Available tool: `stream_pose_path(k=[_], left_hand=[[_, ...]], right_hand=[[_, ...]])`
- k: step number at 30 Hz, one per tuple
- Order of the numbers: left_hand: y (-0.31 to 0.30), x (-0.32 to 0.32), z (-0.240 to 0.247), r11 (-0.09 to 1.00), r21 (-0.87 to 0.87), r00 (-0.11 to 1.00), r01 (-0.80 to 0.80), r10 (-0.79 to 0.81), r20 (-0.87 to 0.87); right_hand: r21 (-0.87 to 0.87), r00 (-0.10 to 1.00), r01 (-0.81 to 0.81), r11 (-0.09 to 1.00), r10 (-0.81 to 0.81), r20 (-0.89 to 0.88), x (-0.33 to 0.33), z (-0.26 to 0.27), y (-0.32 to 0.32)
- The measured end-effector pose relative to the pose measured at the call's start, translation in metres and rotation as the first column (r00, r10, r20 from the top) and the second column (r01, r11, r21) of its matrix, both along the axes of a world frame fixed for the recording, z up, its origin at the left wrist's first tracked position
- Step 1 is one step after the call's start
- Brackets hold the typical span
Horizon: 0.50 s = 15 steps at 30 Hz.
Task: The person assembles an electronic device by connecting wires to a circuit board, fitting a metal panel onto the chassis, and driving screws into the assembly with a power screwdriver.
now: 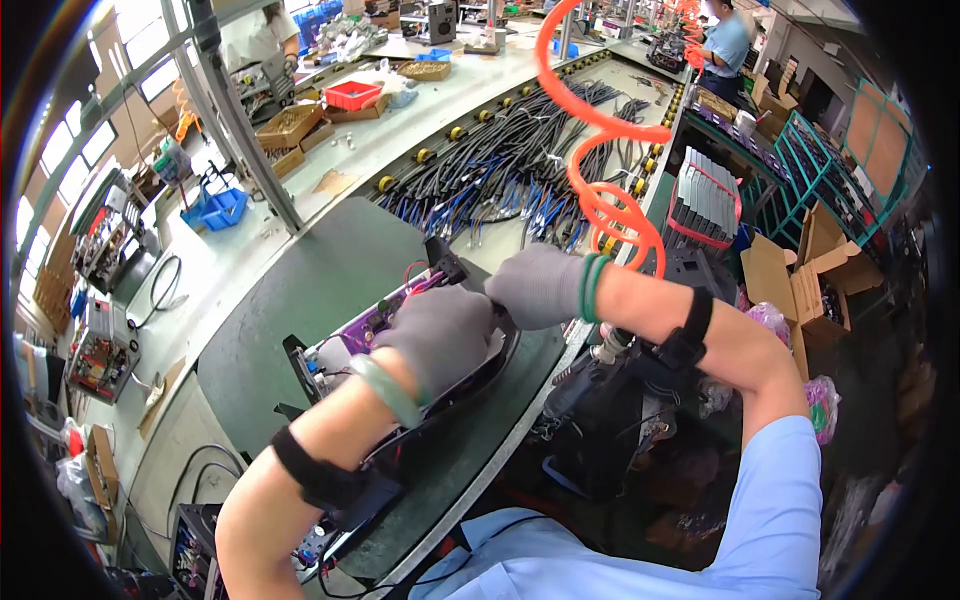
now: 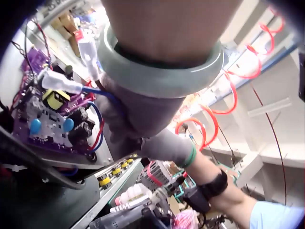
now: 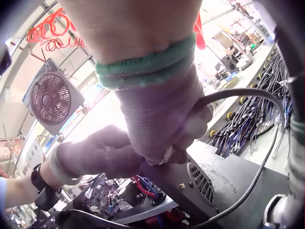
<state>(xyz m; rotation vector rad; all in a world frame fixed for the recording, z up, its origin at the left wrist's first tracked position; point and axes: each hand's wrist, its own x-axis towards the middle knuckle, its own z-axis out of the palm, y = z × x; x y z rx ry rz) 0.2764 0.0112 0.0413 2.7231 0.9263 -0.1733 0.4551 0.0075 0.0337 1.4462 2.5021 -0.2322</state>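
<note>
An opened dark casing [image 3: 176, 188] with a vented end panel holds a purple circuit board [image 2: 47, 121] and wires. My right hand [image 1: 540, 287], in a grey glove, is at the casing's end; in the right wrist view its fingers curl round a grey cable [image 3: 250, 91] that loops down past the panel. Against it lies my gloved left hand [image 1: 440, 335], over the casing beside the board; its fingertips are hidden, so what they hold cannot be told. White-sleeved connectors [image 2: 62, 82] on wires stand near the left wrist.
A dark green mat [image 1: 270, 290] lies under the casing. Beyond it is a conveyor lane full of black cables [image 1: 500, 150]. An orange coiled hose [image 1: 620, 205] hangs near the right hand. A blue tray [image 1: 222, 207] stands at left, stacked grey parts [image 1: 703, 195] at right.
</note>
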Motion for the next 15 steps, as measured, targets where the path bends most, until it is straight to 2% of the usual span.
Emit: stream_pose_path(k=[1,2,4,5,6,8,9,10,11,12,13,14,15], left_hand=[[-0.007,0.008,-0.012,0.985,0.142,0.995,-0.098,0.102,-0.021],[-0.007,0.006,-0.015,0.985,0.135,0.993,-0.110,0.113,-0.020],[-0.008,0.000,-0.013,0.992,0.076,0.992,-0.098,0.091,0.090],[-0.012,0.000,-0.012,0.987,0.097,0.987,-0.132,0.121,0.107],[-0.018,-0.005,-0.010,0.984,0.102,0.985,-0.144,0.133,0.106],[-0.023,-0.014,0.000,0.983,-0.030,0.981,-0.182,0.183,0.057],[-0.024,-0.026,0.003,0.986,0.005,0.984,-0.169,0.168,0.051],[-0.026,-0.042,0.007,0.985,0.019,0.984,-0.172,0.172,0.042],[-0.030,-0.060,0.020,0.890,-0.377,0.905,-0.257,0.359,0.230],[-0.035,-0.071,0.033,0.661,-0.721,0.750,-0.208,0.581,0.316],[-0.041,-0.075,0.046,0.664,-0.715,0.745,-0.221,0.588,0.315],[-0.048,-0.076,0.059,0.569,-0.815,0.622,-0.114,0.680,0.387],[-0.051,-0.076,0.066,0.478,-0.878,0.484,0.018,0.765,0.426]], right_hand=[[0.009,0.992,-0.023,1.000,0.022,0.123,-0.004,-0.002,0.001],[0.002,0.992,-0.034,0.999,0.034,0.124,-0.004,-0.011,-0.001],[0.260,0.985,0.161,0.952,-0.138,-0.107,0.000,-0.034,-0.013],[0.276,0.981,0.187,0.943,-0.164,-0.104,-0.002,-0.034,-0.014],[0.280,0.983,0.175,0.944,-0.151,-0.107,-0.003,-0.039,-0.016],[0.470,0.993,0.114,0.875,-0.080,-0.092,0.001,-0.048,-0.016],[0.492,0.996,0.049,0.869,-0.005,-0.090,0.002,-0.039,-0.023],[0.503,0.995,0.052,0.863,0.000,-0.102,0.005,-0.034,-0.032],[0.567,0.975,0.067,0.821,0.068,-0.214,0.008,-0.031,-0.041],[0.625,0.938,0.089,0.775,0.146,-0.314,0.008,-0.023,-0.051],[0.576,0.912,0.163,0.801,0.101,-0.398,0.008,-0.009,-0.062],[0.581,0.908,0.156,0.799,0.115,-0.402,0.001,0.001,-0.063],[0.362,0.699,0.269,0.892,0.078,-0.711,-0.008,0.009,-0.063]])
